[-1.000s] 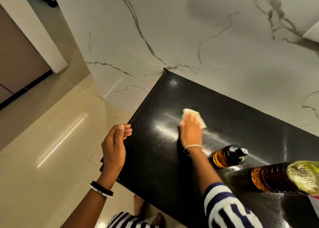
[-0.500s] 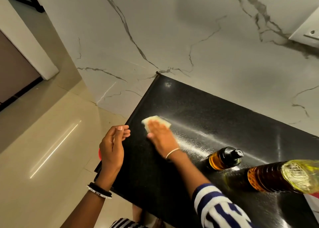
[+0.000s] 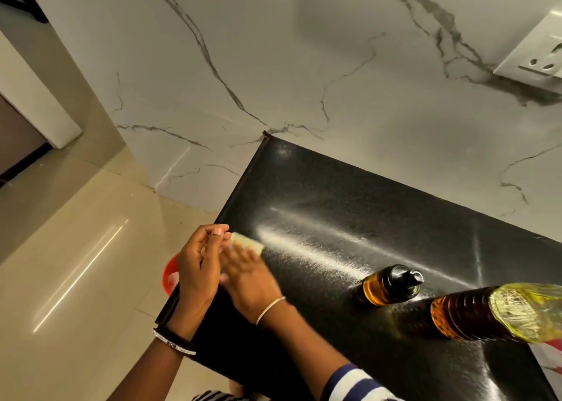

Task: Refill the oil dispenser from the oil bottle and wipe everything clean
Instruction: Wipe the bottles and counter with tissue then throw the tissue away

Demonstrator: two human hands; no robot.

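A black counter (image 3: 334, 194) runs along a marbled wall. On it stands a small oil dispenser (image 3: 387, 285) with amber oil and a black cap. To its right is the larger oil bottle (image 3: 486, 315), amber below and clear yellow near the top. My right hand (image 3: 246, 274) lies flat on a pale yellow cloth (image 3: 248, 241), pressing it against the counter's left edge; the hand is blurred. My left hand (image 3: 199, 262) is cupped just off that edge, fingers curled, touching the cloth's end.
A red bowl-like object (image 3: 170, 274) shows below the counter's left edge, mostly hidden by my left hand. A white wall socket (image 3: 535, 54) sits at the upper right. Beige tiled floor (image 3: 70, 248) spreads to the left. A streak of light glares across the counter.
My right hand has swept the cloth leftward across the counter to its left edge, where it now meets my cupped left hand. The bottles have not moved.
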